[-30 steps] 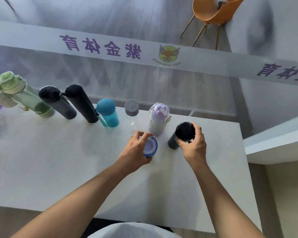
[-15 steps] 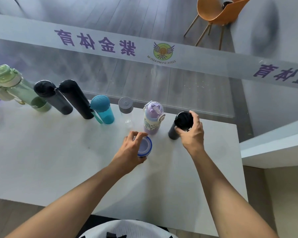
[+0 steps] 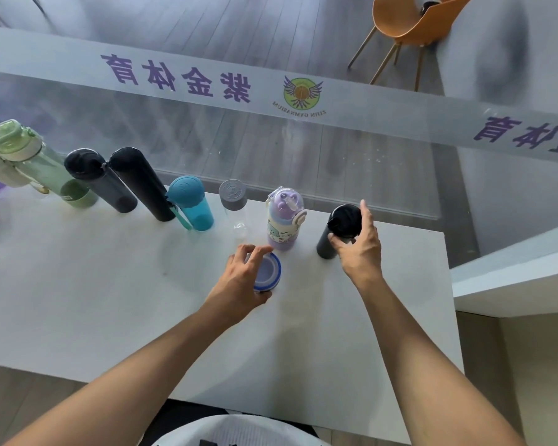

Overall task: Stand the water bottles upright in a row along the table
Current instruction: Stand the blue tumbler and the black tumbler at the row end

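Several bottles stand upright in a row along the far edge of the white table [image 3: 78,284]: a green one [image 3: 23,149], a dark grey one [image 3: 100,181], a black one [image 3: 142,185], a teal one [image 3: 192,204], a clear one with a grey cap [image 3: 233,194] and a purple child's bottle [image 3: 284,220]. At the row's right end my right hand [image 3: 360,249] wraps around a dark bottle with a black lid [image 3: 343,222], standing upright. My left hand [image 3: 242,278] grips a blue-rimmed bottle [image 3: 269,272] just in front of the purple one; its body is hidden.
A glass wall with purple lettering runs right behind the row. A beige bottle [image 3: 0,172] and blurred purple items sit at the far left edge. A white ledge [image 3: 512,284] adjoins the table's right side. An orange chair [image 3: 409,24] stands beyond the glass.
My right hand has carried the dark bottle away from me into line beside the purple bottle. My left hand stays on the blue-rimmed bottle, nearly still.
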Available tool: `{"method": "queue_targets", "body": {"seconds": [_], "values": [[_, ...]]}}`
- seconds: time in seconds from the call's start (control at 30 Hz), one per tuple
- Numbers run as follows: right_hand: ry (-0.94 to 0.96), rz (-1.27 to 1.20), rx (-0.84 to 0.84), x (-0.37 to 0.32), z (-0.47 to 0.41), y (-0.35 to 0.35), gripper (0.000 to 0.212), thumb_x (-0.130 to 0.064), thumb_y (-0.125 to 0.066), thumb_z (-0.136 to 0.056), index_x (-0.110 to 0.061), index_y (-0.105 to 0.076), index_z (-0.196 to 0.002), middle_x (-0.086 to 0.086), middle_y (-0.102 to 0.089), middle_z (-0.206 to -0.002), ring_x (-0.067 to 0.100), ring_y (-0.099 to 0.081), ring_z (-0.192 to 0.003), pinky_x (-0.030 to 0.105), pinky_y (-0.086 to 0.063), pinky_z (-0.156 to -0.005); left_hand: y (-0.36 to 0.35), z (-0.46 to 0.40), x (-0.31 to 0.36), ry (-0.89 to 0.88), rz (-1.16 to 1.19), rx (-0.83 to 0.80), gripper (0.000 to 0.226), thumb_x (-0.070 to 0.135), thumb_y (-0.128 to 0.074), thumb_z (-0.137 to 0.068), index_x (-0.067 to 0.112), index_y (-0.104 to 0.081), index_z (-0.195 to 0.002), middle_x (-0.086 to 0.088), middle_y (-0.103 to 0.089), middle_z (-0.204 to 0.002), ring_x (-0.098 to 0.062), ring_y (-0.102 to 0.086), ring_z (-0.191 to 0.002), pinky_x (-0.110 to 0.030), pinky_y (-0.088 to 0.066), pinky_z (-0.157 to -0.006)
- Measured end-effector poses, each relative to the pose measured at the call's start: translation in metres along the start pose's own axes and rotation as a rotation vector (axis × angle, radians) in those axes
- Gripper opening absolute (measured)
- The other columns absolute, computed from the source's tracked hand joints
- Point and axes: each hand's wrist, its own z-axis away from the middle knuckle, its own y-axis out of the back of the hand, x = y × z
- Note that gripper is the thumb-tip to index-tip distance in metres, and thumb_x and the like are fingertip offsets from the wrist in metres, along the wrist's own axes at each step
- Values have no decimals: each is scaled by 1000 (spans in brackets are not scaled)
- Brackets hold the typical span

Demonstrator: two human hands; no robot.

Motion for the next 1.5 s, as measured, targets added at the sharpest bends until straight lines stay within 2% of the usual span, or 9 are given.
{"method": "queue_targets", "body": {"seconds": [0.1,0.23,0.4,0.5,0.63,0.8,0.97,1.13,1.5], "values": [[-70,-5,40,2,12,1,115,-27,-86,-75,-33,-7,-159,13,-40,-148,26,-41,-138,35,-36,-112,1,2,0,-15,2,5,90,26,-88,-69,33,-35,-141,-3,-36,-140,-25,-45,-123,-36,-50,-98],[42,107,201,23,55,-5,93,-21,-80,-75,-17,-28,-153,13,-51,-132,31,-49,-120,47,-43,-104,-5,5,8,-41,-4,8,90,30,-88,-68,30,-37,-142,-3,-39,-138,-25,-47,-121,-36,-51,-97],[15,99,-254,49,118,-18,80,-33,-79,-76,-38,-38,-145,-9,-44,-142,10,-45,-131,35,-44,-109,-29,3,35,-134,-1,-48,93,32,-89,-67,30,-35,-143,-3,-39,-139,-24,-47,-122,-34,-51,-97],[-32,15,-285,57,129,-17,74,-39,-84,-71,-50,-41,-130,-19,-49,-131,3,-50,-121,26,-49,-99,-46,-1,56,-193,12,-112,93,34,-89,-67,30,-35,-143,-4,-38,-138,-24,-46,-122,-35,-50,-97],[-118,-75,-218,64,130,-5,79,-37,-90,-68,-44,-41,-130,-15,-54,-128,6,-56,-114,12,-46,-85,-61,-8,78,-254,34,-193,92,41,-87,-68,31,-35,-143,-2,-38,-137,-23,-46,-121,-36,-50,-97],[-178,-124,-68,81,116,19,76,-35,-89,-68,-46,-45,-129,-15,-58,-121,6,-59,-106,20,-51,-86,-57,-34,95,-359,-72,-185,82,62,-61,-83,32,-27,-150,-2,-35,-150,-25,-39,-131,-40,-41,-106],[-242,-126,96,102,77,43,75,-37,-87,-63,-35,-53,-130,-6,-64,-118,14,-63,-102,31,-53,-86,-43,-73,100,-365,-327,-24,73,27,-50,-82,22,-29,-151,-10,-31,-157,-37,-32,-139,-50,-34,-111],[-229,-91,92,103,31,54,65,-37,-87,-67,-30,-56,-124,-7,-67,-118,13,-63,-103,27,-49,-84,-40,-93,99,-294,-491,-74,80,28,-52,-87,27,-10,-156,-3,-11,-165,-39,-11,-148,-52,-17,-118],[-218,-75,82,109,-19,62,68,-37,-86,-72,-27,-48,-128,-1,-57,-128,19,-59,-108,33,-48,-88,-41,-92,98,-289,-495,-52,77,27,-53,-87,27,-16,-155,-2,-14,-164,-39,-19,-145,-52,-18,-117]]}}
